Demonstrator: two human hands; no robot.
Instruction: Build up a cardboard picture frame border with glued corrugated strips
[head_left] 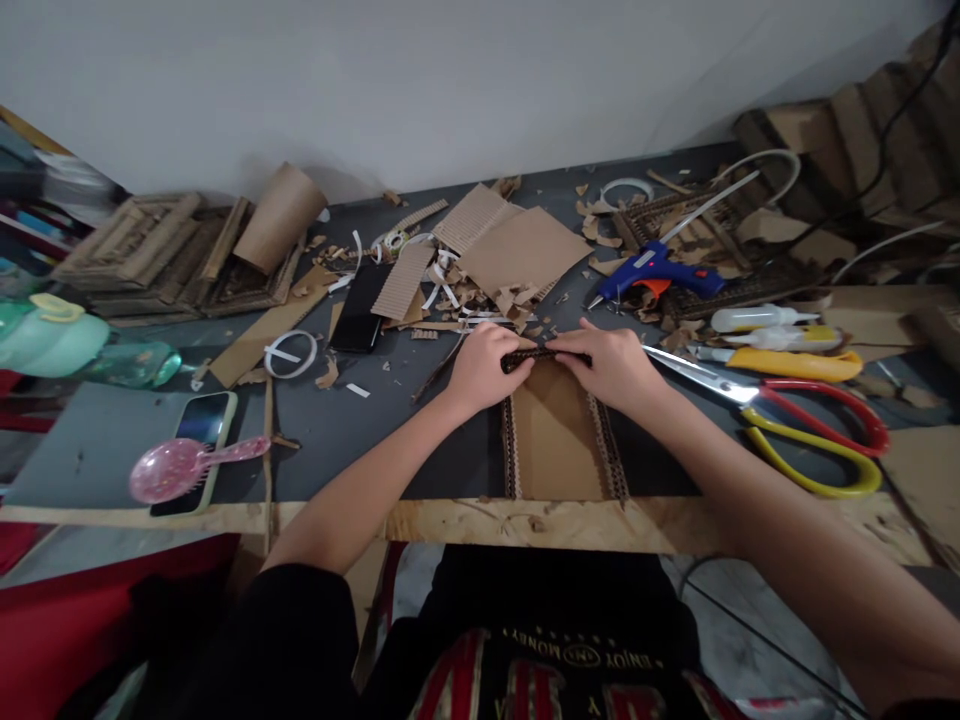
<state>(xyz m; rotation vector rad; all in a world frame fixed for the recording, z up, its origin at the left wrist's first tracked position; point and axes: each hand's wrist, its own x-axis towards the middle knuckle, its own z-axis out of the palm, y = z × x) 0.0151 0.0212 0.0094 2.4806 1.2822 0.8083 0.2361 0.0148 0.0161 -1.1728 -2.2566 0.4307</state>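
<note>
A rectangular cardboard piece with raised corrugated strips along its sides lies near the table's front edge. At its far end, my left hand and my right hand pinch a dark corrugated cardboard strip between thumbs and fingers. The strip runs across the panel; whether it is fixed there I cannot tell. Just right of my right hand lie large scissors with red and yellow handles, blades pointing toward that hand. Beyond my hands are cardboard scraps.
A blue glue gun rests at the back right, near glue bottles and a yellow cutter. On the left are a black phone, a tape ring, a pink hairbrush on another phone, and stacked cardboard frames.
</note>
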